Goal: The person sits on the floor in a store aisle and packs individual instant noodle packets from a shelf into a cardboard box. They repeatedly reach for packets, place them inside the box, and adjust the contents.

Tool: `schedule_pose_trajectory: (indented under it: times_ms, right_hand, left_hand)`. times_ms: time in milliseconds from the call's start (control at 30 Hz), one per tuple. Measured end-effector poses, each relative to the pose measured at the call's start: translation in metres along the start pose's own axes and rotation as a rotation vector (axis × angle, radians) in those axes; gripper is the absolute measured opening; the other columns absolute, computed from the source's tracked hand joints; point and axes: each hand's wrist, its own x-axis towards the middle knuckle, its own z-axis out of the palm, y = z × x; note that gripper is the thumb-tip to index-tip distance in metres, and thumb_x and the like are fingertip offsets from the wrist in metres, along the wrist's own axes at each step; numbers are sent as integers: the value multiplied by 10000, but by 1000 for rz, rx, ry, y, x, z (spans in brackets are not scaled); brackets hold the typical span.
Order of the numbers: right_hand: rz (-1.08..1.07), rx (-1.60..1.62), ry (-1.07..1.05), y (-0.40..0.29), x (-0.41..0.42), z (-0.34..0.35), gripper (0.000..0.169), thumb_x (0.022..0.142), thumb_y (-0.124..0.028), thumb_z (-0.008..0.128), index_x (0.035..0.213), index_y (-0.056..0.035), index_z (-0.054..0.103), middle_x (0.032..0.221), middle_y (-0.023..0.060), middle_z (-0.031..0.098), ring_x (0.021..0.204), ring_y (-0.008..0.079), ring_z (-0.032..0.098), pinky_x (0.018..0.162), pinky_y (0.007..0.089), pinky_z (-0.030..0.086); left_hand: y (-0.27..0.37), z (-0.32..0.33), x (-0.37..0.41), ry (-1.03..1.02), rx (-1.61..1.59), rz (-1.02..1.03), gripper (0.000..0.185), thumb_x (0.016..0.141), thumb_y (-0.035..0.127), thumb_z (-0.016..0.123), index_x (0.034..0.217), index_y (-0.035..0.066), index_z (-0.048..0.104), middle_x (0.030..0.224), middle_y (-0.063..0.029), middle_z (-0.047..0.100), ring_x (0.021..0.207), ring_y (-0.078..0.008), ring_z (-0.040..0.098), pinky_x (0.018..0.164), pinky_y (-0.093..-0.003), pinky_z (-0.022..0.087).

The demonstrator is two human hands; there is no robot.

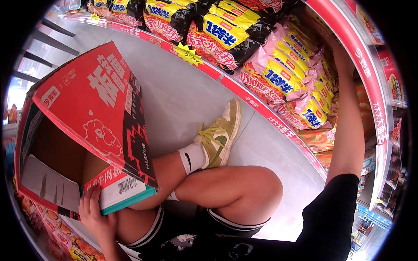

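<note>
An open red cardboard carton [81, 88] stands tilted at the left, and its brown inside shows. The fingers of my left hand [96, 212] rest over its lower edge, beside a red-and-white packet or box [120, 186] with a green edge that sits in the carton's mouth. My right arm reaches up into the lower shelf at the right; its hand [321, 32] is deep in shadow among the goods, so its fingers cannot be made out. Just left of that forearm lie stacked pink-and-yellow noodle packs [284, 78], with black-and-yellow noodle packs [225, 32] further left.
A red shelf edge [222, 78] curves along the lower shelf, bearing a yellow star-shaped tag [187, 54]. Another red shelf edge [362, 62] runs above my right arm. Gold packs [318, 140] lie near my elbow. My bent legs and a shoe [218, 140] are over the grey floor.
</note>
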Motion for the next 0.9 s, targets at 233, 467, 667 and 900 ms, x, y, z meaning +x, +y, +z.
schedule_pose_trajectory:
  times_ms: [233, 467, 667, 900]
  right_hand:
    - [-22, -493, 98, -31, -56, -74, 660, 890, -448, 754, 1394, -54, 590, 1377, 206, 622, 1254, 416, 589, 1016, 491, 494]
    - [-256, -33, 151, -38, -133, -145, 599, 890, -231, 749, 1428, -59, 550, 1397, 179, 615, 1253, 394, 594, 1068, 516, 457]
    - [-407, 158, 284, -122, -164, -222, 520, 1024, -292, 634, 1408, 31, 496, 1405, 235, 585, 1303, 446, 548, 1104, 551, 439]
    - [-519, 325, 201, -175, -212, -304, 635, 988, -206, 681, 1500, -80, 327, 1470, 218, 509, 1309, 476, 539, 1089, 607, 466]
  left_hand:
    - [1, -1, -3, 28, 7, -7, 434, 756, 145, 653, 1175, 35, 679, 1178, -163, 690, 1036, -386, 646, 902, -455, 508]
    - [3, -3, 5, 47, -40, 7, 443, 725, 137, 671, 1163, 75, 680, 1171, -118, 698, 1044, -343, 655, 887, -432, 512]
    - [0, -2, 3, 50, -71, 8, 436, 718, 151, 703, 1150, 90, 685, 1183, -85, 700, 1055, -306, 654, 866, -416, 505]
    - [-6, -12, -4, 136, -216, 88, 544, 699, 231, 805, 1201, 66, 677, 1189, -88, 697, 1077, -309, 649, 900, -414, 494]
